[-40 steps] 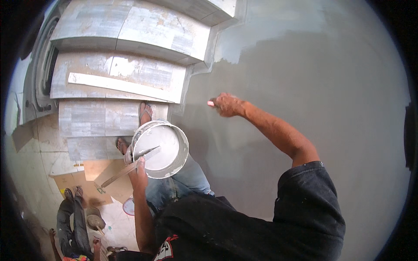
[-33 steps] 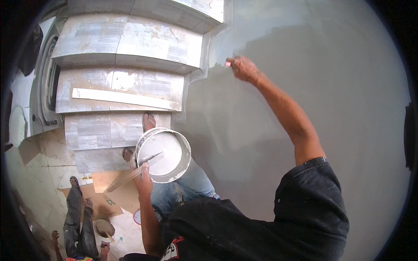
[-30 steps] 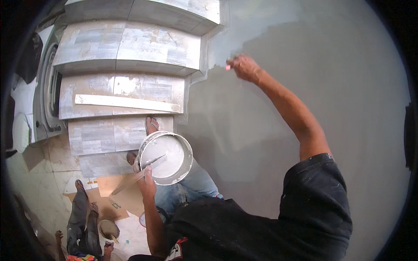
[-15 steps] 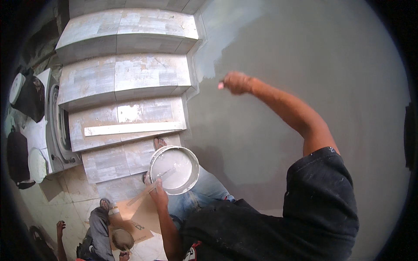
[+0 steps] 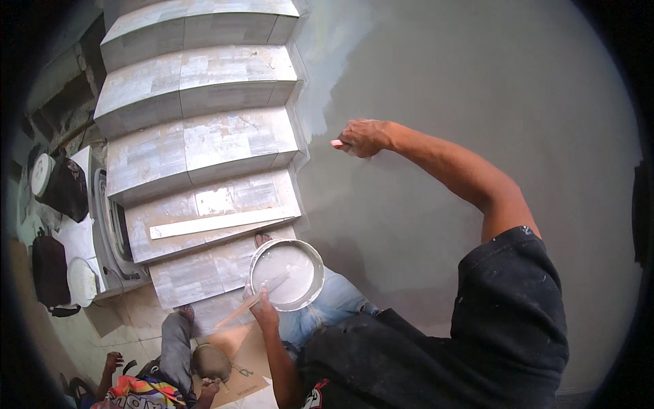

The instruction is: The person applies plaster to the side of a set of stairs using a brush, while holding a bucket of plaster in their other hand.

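My right hand (image 5: 364, 136) is raised against a grey wall (image 5: 477, 88), closed on a small tool with a pink handle (image 5: 338, 144) pressed to the wet surface. My left hand (image 5: 264, 315) holds a round white pail (image 5: 286, 274) by its rim near my knee, together with a flat wooden stick (image 5: 255, 300) that lies across the pail's mouth. Pale paste fills the pail. The wall is darker grey around and below my right hand and lighter toward the upper left.
Tiled grey stairs (image 5: 204, 143) climb on the left, with a long white strip (image 5: 218, 223) lying on one step. Below, another person (image 5: 184, 354) crouches on cardboard (image 5: 238, 361). Black bags (image 5: 61, 187) and a white appliance (image 5: 102, 232) stand at far left.
My right hand swept up the wall, then came back down and left with the tool. The view shifted so the stairs and pail sit further right and lower.
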Available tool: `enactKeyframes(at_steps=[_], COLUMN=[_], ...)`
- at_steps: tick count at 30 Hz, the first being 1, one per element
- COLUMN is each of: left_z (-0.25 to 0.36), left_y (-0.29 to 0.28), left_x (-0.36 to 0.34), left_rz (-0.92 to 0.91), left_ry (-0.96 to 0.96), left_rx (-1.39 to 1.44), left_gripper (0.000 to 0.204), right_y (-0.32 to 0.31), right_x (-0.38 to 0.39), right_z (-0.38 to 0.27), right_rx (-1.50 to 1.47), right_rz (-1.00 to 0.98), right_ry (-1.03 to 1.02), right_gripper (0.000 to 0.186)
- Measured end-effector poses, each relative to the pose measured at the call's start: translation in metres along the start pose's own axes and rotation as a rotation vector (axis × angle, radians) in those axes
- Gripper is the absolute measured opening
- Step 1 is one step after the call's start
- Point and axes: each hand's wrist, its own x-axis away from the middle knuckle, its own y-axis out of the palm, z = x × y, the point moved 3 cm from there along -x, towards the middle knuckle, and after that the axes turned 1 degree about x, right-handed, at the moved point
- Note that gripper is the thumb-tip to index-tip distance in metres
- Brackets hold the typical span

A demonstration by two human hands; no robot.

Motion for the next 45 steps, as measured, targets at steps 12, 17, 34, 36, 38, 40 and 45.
enactKeyframes(at_steps=[12,17,34,36,38,40,45], left_z=[0.014,0.024,0.050,0.056,0.064,0.089,0.118], left_y=[0.003,0.002,0.003,0.009,0.016,0.027,0.035], left_x=[0.008,0.010,0.007,0.001,0.002,0.002,0.001], left_rz=[-0.059,-0.022,-0.104,-0.152,-0.168,-0.165,-0.137], left_ry=[0.093,0.120,0.052,0.050,0.049,0.073,0.164], left_rx=[-0.067,-0.085,-0.257,-0.238,-0.285,-0.385,-0.449], left_gripper=[0.053,0.053,0.074,0.077,0.079,0.081,0.074], right_y=[0.035,0.015,-0.013,0.013,0.049,0.078,0.111], right_x=[0.022,0.046,0.143,0.155,0.162,0.169,0.185], right_z=[0.001,-0.011,0.010,-0.005,-0.022,-0.039,-0.081], right_rx=[0.253,0.119,-0.944,-1.171,-1.354,-1.477,-1.740], right_rz=[0.400,0.469,1.376,1.435,1.441,1.431,1.138], right_ry=[0.134,0.172,0.440,0.471,0.469,0.433,0.201], right_gripper=[0.037,0.031,0.022,0.025,0.027,0.027,0.020])
